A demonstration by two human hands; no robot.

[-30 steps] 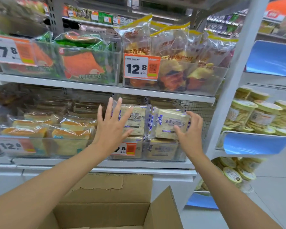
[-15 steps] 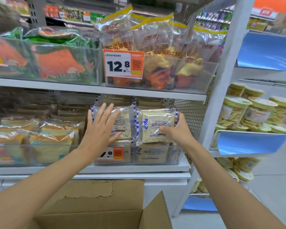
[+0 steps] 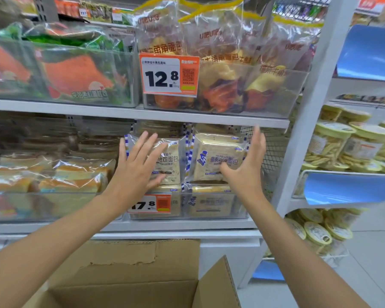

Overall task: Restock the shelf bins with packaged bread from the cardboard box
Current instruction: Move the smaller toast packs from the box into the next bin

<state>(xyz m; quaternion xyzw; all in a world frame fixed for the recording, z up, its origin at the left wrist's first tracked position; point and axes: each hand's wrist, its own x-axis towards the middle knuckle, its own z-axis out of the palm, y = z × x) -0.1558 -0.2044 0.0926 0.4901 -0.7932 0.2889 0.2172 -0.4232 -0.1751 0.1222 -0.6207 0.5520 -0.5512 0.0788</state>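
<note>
Two packs of toast bread with blue-checked edges stand upright side by side in a clear shelf bin on the middle shelf. My left hand lies flat with spread fingers against the front of the left bread pack. With straight fingers and the thumb across its lower front, my right hand rests on the right side of the right bread pack. More packs lie beneath and behind them. The open cardboard box sits below, flaps up; its inside is hidden.
A 17.8 price tag hangs on the bin front. To the left is a bin of sliced cake. Above sit a horn-bread bin with a 12.8 tag and an orange-packaged bin. Jars of snacks fill the right rack.
My right hand has opened and slid from the pack's front to its right side. My left hand stays flat on the left pack. The view has moved closer to the shelf.
</note>
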